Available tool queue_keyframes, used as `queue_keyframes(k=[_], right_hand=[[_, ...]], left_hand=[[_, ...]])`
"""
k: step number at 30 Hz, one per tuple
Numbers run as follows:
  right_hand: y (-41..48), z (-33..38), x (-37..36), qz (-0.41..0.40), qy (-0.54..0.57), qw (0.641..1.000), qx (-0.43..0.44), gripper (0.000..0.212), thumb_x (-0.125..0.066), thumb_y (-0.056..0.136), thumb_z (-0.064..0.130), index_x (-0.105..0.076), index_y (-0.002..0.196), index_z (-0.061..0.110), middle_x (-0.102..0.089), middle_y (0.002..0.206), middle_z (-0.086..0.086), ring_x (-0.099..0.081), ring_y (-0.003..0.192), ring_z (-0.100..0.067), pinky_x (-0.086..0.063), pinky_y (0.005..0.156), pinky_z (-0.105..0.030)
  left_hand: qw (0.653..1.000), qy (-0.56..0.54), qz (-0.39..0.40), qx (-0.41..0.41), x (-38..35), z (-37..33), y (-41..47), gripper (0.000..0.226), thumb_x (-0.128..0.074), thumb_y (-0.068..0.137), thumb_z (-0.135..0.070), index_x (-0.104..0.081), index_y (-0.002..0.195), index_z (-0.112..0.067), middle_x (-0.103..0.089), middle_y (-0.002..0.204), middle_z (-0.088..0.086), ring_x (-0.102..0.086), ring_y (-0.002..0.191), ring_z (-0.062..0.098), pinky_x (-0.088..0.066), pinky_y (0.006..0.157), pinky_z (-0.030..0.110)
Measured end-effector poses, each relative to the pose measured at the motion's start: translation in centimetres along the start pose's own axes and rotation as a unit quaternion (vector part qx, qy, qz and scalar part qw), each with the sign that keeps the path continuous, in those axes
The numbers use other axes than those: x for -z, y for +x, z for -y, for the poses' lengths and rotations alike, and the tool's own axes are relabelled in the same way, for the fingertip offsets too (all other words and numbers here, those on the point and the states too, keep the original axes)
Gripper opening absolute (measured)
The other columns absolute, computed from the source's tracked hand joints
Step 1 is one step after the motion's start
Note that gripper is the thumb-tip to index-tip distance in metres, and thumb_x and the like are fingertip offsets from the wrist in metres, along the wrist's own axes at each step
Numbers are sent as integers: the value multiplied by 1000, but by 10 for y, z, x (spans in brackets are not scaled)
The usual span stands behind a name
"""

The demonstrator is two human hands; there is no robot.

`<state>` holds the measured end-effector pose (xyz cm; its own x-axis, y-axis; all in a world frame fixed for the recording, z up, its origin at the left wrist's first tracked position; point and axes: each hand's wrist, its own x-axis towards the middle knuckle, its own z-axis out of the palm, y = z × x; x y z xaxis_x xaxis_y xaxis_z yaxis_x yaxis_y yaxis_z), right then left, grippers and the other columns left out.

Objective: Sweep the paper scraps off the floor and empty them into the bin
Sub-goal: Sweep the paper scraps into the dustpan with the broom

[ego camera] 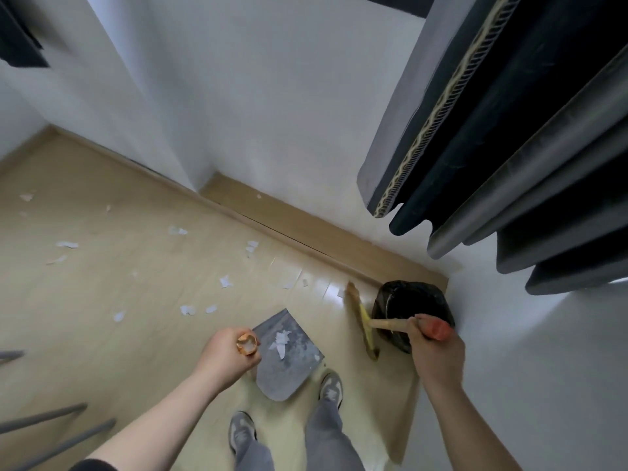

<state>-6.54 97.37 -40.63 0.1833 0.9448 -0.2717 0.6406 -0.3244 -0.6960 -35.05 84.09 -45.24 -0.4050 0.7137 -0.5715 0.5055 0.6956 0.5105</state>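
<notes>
Your left hand (231, 351) is curled tight around the orange-tipped handle (247, 344) of a grey dustpan (292, 368), held low at 12 o'clock from your grey trainers (331, 389). Whether the pan touches the wooden floor (102, 334) cannot be told. A few white paper scraps (280, 339) lie in its tray. Your right hand (436, 355) grips the red-capped wooden handle of a hand broom (362, 321), whose yellowish bristles are down at 1 o'clock from your feet, just beside the bin (413, 307). The bin, lined with a black bag, stands in the corner at 2 o'clock, against the skirting board (306, 229). More torn paper (187, 309) is scattered over the boards from 9 to 12 o'clock, apart from the pan. Dark and grey curtains (509, 130) hang at 2 o'clock above
</notes>
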Motion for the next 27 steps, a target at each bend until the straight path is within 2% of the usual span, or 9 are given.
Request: queue_keyframes(k=[4,8,12,14,16,19,22,24,27], right_hand=[[39,1,-9,39,-31,999,18,21,-64,89,17,-68,79,-1,-67,72,-17,-63,70,-32,-53,68,-41],[63,2,-16,113,-78,989,57,32,-60,86,26,-57,60,7,-58,55,-9,-57,57,-27,-41,53,-31],[69,9,-5,226,-111,964,89,36,-54,76,39,-55,62,5,-57,57,-10,-50,50,-19,-36,51,-27],[72,15,6,266,-117,952,100,27,-59,78,33,-65,68,8,-64,63,-7,-58,58,-18,-43,56,-25],[77,23,18,289,-115,946,90,12,-67,82,24,-73,71,22,-70,67,6,-64,66,-9,-48,56,-16],[78,31,27,294,-102,946,87,25,-71,81,22,-67,60,35,-63,57,13,-58,57,-6,-38,51,-10],[70,32,28,264,-89,957,87,14,-71,81,20,-72,74,32,-68,65,10,-64,65,-5,-44,58,-15],[64,31,27,250,-92,959,101,16,-69,82,21,-71,73,34,-68,63,12,-62,62,-2,-43,56,-13],[56,39,20,235,-105,958,124,39,-63,82,20,-54,49,38,-55,48,16,-52,49,-1,-35,48,-11]], left_hand=[[1000,-1,-8,13,-17,-25,23,19,-71,67,-18,-60,65,-33,-71,75,-2,-66,75,18,-50,68,27],[999,-14,-31,21,-35,-44,39,7,-70,68,-18,-67,71,-23,-70,76,1,-64,76,20,-48,67,29],[998,-36,-42,35,-44,-48,48,10,-69,65,-20,-70,74,-16,-70,74,2,-65,74,21,-50,67,32],[998,-38,-42,32,-45,-51,50,11,-68,66,-19,-70,74,-14,-70,74,3,-65,75,23,-50,67,34],[998,-42,-46,31,-45,-53,53,8,-69,68,-16,-70,75,-12,-71,75,3,-65,75,23,-50,67,34],[997,-43,-45,35,-43,-52,53,10,-68,69,-16,-70,77,-10,-70,75,5,-65,75,24,-51,67,36],[998,-40,-43,37,-40,-45,49,10,-68,69,-17,-71,77,-11,-71,75,4,-65,76,24,-51,67,35],[997,-49,-41,39,-37,-41,41,7,-69,69,-16,-71,76,-14,-71,74,2,-65,75,22,-51,67,33],[997,-55,-43,36,-30,-32,23,7,-69,67,-16,-70,72,-21,-71,73,-3,-65,72,16,-51,66,28]])
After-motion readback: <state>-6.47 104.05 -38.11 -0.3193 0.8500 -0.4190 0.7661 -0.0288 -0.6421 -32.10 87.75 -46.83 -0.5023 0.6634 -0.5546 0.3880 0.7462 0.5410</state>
